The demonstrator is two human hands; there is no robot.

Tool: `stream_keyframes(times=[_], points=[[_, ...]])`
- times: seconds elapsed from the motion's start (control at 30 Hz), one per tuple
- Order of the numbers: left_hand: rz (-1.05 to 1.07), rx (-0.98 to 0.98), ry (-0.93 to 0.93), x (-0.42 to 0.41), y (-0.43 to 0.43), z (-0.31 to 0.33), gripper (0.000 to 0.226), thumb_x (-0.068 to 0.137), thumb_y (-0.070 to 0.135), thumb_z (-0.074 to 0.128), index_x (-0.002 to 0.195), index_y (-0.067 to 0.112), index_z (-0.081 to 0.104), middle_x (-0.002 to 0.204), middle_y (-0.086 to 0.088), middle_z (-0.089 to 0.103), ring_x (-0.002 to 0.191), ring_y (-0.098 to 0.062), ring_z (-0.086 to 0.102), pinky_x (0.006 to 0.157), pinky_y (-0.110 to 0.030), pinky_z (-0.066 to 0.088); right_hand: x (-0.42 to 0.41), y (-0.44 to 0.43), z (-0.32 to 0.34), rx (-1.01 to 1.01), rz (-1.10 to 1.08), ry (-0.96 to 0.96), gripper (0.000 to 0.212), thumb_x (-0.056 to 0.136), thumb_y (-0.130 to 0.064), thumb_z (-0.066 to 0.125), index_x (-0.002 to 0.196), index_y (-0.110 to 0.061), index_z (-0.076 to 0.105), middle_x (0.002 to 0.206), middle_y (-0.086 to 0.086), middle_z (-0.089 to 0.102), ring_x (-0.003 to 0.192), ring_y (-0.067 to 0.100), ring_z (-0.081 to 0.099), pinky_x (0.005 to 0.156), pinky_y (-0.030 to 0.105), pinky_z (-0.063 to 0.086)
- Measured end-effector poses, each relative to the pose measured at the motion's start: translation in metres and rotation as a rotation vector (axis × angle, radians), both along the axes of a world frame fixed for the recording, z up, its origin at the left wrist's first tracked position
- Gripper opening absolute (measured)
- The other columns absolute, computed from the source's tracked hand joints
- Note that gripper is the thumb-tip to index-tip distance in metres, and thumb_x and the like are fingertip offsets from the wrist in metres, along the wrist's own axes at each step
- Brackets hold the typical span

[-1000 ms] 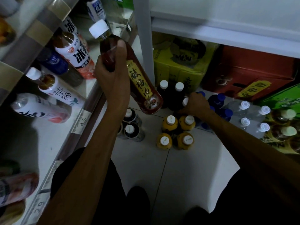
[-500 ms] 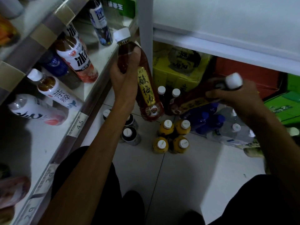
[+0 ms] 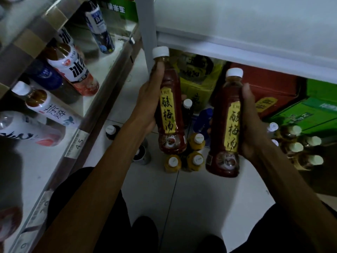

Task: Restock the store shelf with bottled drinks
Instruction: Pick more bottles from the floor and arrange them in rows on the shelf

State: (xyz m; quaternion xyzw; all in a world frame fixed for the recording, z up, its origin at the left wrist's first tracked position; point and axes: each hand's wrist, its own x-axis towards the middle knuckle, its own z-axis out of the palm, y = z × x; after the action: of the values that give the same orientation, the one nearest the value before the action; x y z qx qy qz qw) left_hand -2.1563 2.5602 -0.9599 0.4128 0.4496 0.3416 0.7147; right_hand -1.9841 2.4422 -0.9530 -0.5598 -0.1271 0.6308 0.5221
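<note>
My left hand grips a dark red plum-drink bottle with a yellow label and white cap, held upright in front of the shelf post. My right hand grips a second, identical bottle beside it, a little lower and to the right. Both bottles hang in the air above the floor. The store shelf runs along the left, holding several bottles that lie or stand on its white boards.
On the floor tiles below stand yellow-capped juice bottles, dark bottles, blue-capped bottles and tea bottles at the right. Yellow, red and green cartons sit under a white shelf board. A grey upright post stands between.
My right hand has lifted a second plum-drink bottle from the floor group and turned it upright beside the first. My left hand has carried its bottle to the right, away from the shelf.
</note>
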Motion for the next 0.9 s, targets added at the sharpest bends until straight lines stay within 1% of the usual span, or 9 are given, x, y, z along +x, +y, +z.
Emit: stream_keyframes(times=[0.1,0.2,0.27,0.4,0.5,0.57,0.67,0.77,0.9], points=[[-0.101,-0.054,0.034,0.008,-0.014,0.003,0.056,0.091,0.060,0.047,0.109,0.009,0.060,0.094,-0.021,0.068,0.090,-0.041,0.068,0.085,-0.052,0.054,0.003,0.001,0.001,0.017,0.011,0.057,0.062,0.084,-0.066,0.043,0.103,-0.010,0.063,0.075,0.007,0.064,0.065,0.022,0.064,0.059,0.031,0.057],[-0.191,-0.120,0.085,0.011,-0.024,0.000,0.053,0.088,0.061,0.050,0.095,0.011,0.065,0.088,-0.015,0.066,0.077,-0.030,0.065,0.081,-0.044,0.055,0.007,-0.001,-0.002,0.030,0.028,0.078,0.042,0.087,-0.043,0.052,0.111,-0.010,0.060,0.087,0.008,0.062,0.075,0.024,0.064,0.066,0.034,0.057],[-0.226,-0.183,0.038,0.010,-0.026,-0.002,0.041,0.088,0.050,0.055,0.092,0.011,0.065,0.081,-0.010,0.064,0.071,-0.024,0.063,0.075,-0.037,0.054,0.008,-0.001,-0.003,0.004,0.033,0.048,0.033,0.088,-0.037,0.053,0.106,-0.011,0.063,0.086,0.008,0.065,0.076,0.025,0.066,0.068,0.034,0.057],[-0.244,-0.293,-0.052,0.007,-0.027,-0.002,0.018,0.081,0.023,0.061,0.090,0.009,0.067,0.081,-0.008,0.064,0.073,-0.022,0.062,0.071,-0.033,0.052,0.002,-0.001,-0.003,0.015,0.042,0.016,0.038,0.089,-0.044,0.055,0.104,-0.011,0.066,0.082,0.009,0.069,0.073,0.023,0.067,0.069,0.034,0.057],[-0.212,-0.309,-0.073,0.006,-0.039,-0.003,0.038,0.079,0.038,0.069,0.102,0.007,0.066,0.087,-0.010,0.065,0.072,-0.023,0.065,0.067,-0.032,0.056,-0.003,-0.007,-0.003,0.010,0.027,0.056,0.037,0.091,-0.045,0.054,0.105,-0.014,0.066,0.085,0.008,0.069,0.076,0.023,0.066,0.067,0.033,0.057],[-0.196,-0.355,-0.134,0.000,-0.051,0.004,0.044,0.081,0.048,0.062,0.101,0.008,0.066,0.085,-0.010,0.065,0.070,-0.024,0.065,0.064,-0.032,0.056,-0.010,-0.013,-0.004,-0.039,0.050,0.094,0.044,0.088,-0.049,0.058,0.112,-0.013,0.065,0.095,0.012,0.065,0.085,0.028,0.062,0.073,0.038,0.054],[-0.173,-0.440,-0.174,-0.012,-0.069,0.018,0.047,0.081,0.051,0.056,0.103,0.011,0.064,0.082,-0.009,0.065,0.072,-0.026,0.064,0.065,-0.034,0.057,-0.024,-0.024,0.001,-0.102,0.077,0.139,0.048,0.084,-0.050,0.058,0.109,-0.009,0.062,0.088,0.012,0.063,0.074,0.026,0.064,0.067,0.036,0.055],[-0.121,-0.473,-0.140,-0.025,-0.085,0.032,0.047,0.083,0.048,0.055,0.111,0.010,0.059,0.082,-0.007,0.066,0.068,-0.021,0.064,0.063,-0.031,0.057,-0.043,-0.035,0.014,-0.125,0.114,0.154,0.043,0.083,-0.047,0.057,0.101,-0.009,0.064,0.081,0.009,0.067,0.067,0.022,0.065,0.060,0.031,0.055],[-0.048,-0.468,-0.053,-0.038,-0.108,0.047,0.045,0.076,0.025,0.073,0.116,0.008,0.059,0.084,-0.004,0.071,0.074,-0.018,0.070,0.063,-0.030,0.056,-0.065,-0.052,0.026,-0.152,0.138,0.003,0.053,0.080,-0.042,0.071,0.118,-0.008,0.059,0.093,0.011,0.072,0.081,0.029,0.071,0.067,0.038,0.057]])
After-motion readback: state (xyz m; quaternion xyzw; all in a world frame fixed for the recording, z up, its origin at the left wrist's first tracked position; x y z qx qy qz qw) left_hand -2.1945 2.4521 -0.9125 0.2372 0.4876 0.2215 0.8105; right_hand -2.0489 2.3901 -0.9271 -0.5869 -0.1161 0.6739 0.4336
